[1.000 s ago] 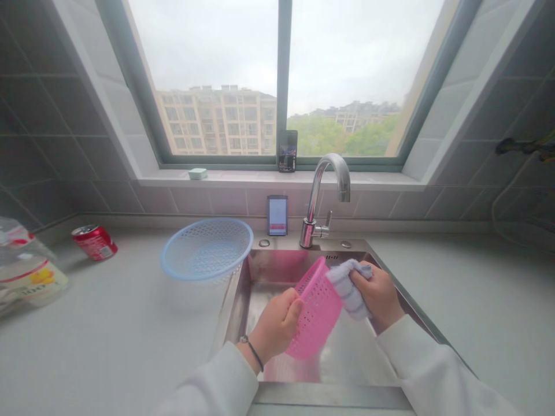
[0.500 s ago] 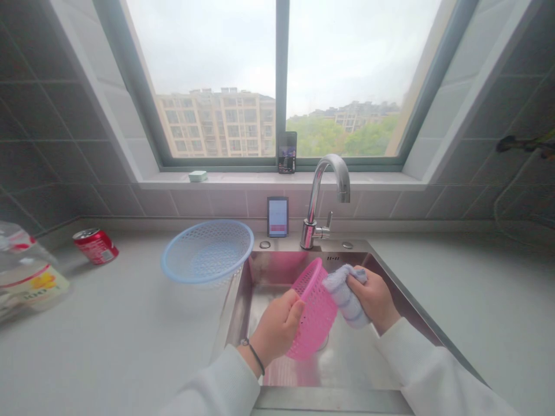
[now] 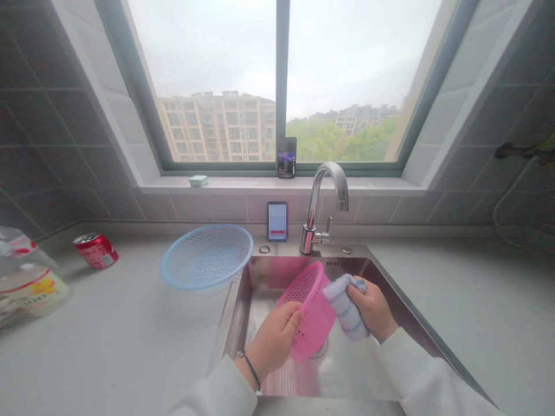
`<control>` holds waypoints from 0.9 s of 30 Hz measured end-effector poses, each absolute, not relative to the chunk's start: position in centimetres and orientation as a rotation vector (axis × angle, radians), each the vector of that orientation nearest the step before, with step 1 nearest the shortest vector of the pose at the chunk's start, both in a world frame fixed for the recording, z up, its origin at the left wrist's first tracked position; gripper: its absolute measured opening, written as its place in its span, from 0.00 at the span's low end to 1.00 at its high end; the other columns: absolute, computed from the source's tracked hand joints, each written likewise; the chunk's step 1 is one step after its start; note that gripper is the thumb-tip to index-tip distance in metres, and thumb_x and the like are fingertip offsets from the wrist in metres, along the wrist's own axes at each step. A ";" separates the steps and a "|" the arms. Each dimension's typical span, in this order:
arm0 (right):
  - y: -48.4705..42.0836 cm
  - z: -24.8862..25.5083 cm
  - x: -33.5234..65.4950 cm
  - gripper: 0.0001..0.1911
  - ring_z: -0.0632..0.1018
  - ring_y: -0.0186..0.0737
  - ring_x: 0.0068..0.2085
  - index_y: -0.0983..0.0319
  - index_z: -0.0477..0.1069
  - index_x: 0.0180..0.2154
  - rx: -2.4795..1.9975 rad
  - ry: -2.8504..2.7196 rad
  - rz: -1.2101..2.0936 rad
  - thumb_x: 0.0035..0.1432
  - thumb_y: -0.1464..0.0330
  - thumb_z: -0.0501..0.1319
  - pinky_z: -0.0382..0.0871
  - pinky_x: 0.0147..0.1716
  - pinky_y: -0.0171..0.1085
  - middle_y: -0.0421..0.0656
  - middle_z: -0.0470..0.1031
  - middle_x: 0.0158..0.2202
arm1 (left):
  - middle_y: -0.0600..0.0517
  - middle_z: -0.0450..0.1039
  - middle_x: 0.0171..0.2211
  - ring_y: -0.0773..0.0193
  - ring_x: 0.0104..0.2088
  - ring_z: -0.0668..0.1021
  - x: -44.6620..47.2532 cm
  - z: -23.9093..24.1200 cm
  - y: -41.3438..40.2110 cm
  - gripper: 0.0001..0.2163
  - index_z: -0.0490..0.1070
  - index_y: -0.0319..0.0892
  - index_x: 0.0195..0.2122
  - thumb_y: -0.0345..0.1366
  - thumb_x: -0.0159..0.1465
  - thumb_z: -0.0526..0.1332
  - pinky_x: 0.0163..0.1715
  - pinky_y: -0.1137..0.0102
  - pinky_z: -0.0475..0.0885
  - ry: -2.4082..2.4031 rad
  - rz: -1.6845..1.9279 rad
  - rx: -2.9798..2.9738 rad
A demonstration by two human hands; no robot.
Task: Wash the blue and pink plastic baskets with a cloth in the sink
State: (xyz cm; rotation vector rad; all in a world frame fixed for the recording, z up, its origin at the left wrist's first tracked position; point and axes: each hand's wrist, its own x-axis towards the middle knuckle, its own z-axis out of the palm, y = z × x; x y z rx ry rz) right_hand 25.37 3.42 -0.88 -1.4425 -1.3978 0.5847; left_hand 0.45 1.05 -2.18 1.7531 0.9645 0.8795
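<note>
Basket of pink perforated plastic [image 3: 313, 321], tilted, open side toward 10 o'clock, held over a stainless steel sink [image 3: 277, 271], just beside the drain [image 3: 319, 351]. Left hand [image 3: 275, 340] at 7 o'clock of the basket, fingers [image 3: 289, 325] clenched around its wall, thin black wristband [image 3: 250, 371] on the wrist. Right hand [image 3: 373, 309] at 3 o'clock, fingers [image 3: 363, 292] clenched on a folded, pale blue striped cloth [image 3: 346, 306] pressed against the basket's side. At 12 o'clock of the sink, chrome gooseneck faucet [image 3: 323, 202], with an upright smartphone [image 3: 277, 221] just left of it, its small on-screen writing unreadable. At 10 o'clock, on the pale counter [image 3: 130, 346], light blue mesh basket [image 3: 207, 230] at the sink's edge. Farther out at 9 o'clock, red drink can [image 3: 95, 251] on its side, brand unreadable, and clear plastic bag [image 3: 26, 277] with a yellow and red label, its print too small to read.
</note>
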 end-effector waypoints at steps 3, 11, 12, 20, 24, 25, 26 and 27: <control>3.3 -0.9 25.3 0.18 0.66 0.35 0.25 0.60 0.65 0.23 -1.407 -1.373 0.597 0.54 0.54 0.61 0.61 0.25 0.35 0.36 0.65 0.20 | 0.49 0.73 0.33 0.60 0.34 0.72 0.3 -2.0 0.7 0.17 0.72 0.38 0.37 0.45 0.70 0.51 0.35 0.69 0.64 0.956 0.897 1.696; 1.4 1.1 23.3 0.18 0.65 0.34 0.23 0.60 0.64 0.20 -1.314 -1.519 0.635 0.52 0.56 0.62 0.59 0.23 0.34 0.36 0.64 0.19 | 0.53 0.67 0.24 0.64 0.26 0.69 0.5 -1.9 0.7 0.15 0.68 0.40 0.29 0.46 0.66 0.54 0.27 0.71 0.61 1.096 0.984 1.551; 1.5 1.0 23.4 0.17 0.65 0.35 0.23 0.60 0.64 0.21 -1.316 -1.534 0.631 0.52 0.56 0.62 0.59 0.24 0.34 0.36 0.65 0.19 | 0.54 0.66 0.23 0.64 0.25 0.69 0.6 -1.9 0.7 0.16 0.66 0.41 0.28 0.48 0.66 0.54 0.26 0.71 0.60 1.127 0.971 1.558; 4.3 0.3 26.6 0.19 0.70 0.39 0.27 0.61 0.68 0.24 -1.542 -1.168 0.430 0.52 0.51 0.61 0.62 0.25 0.35 0.40 0.70 0.21 | 0.57 0.60 0.18 0.66 0.22 0.65 0.2 -1.3 1.5 0.21 0.57 0.44 0.21 0.55 0.63 0.53 0.25 0.71 0.54 1.293 0.976 1.718; 2.3 1.4 22.7 0.19 0.66 0.35 0.24 0.60 0.65 0.22 -1.426 -1.332 0.503 0.52 0.53 0.61 0.60 0.24 0.34 0.37 0.66 0.20 | 0.57 0.60 0.18 0.65 0.23 0.65 0.5 -1.5 2.2 0.22 0.57 0.44 0.21 0.55 0.65 0.51 0.26 0.70 0.53 1.401 1.011 1.747; 1.7 1.7 21.6 0.18 0.66 0.35 0.24 0.60 0.65 0.22 -1.395 -1.408 0.547 0.51 0.54 0.61 0.59 0.23 0.33 0.37 0.66 0.20 | 0.56 0.61 0.19 0.65 0.23 0.65 0.7 -1.5 2.3 0.21 0.57 0.44 0.21 0.53 0.65 0.51 0.26 0.69 0.52 1.409 0.993 1.788; 1.4 1.9 20.7 0.17 0.66 0.34 0.24 0.60 0.65 0.22 -1.372 -1.474 0.575 0.51 0.55 0.62 0.59 0.24 0.33 0.37 0.67 0.19 | 0.56 0.61 0.19 0.65 0.23 0.65 0.8 -1.5 2.3 0.20 0.58 0.44 0.21 0.52 0.65 0.52 0.26 0.69 0.52 1.399 0.974 1.838; 1.3 2.1 20.2 0.16 0.67 0.34 0.24 0.60 0.65 0.21 -1.363 -1.512 0.586 0.51 0.55 0.62 0.58 0.24 0.33 0.37 0.67 0.19 | 0.56 0.62 0.19 0.64 0.24 0.65 0.9 -1.5 2.2 0.20 0.59 0.44 0.22 0.51 0.65 0.52 0.27 0.69 0.52 1.389 0.966 1.870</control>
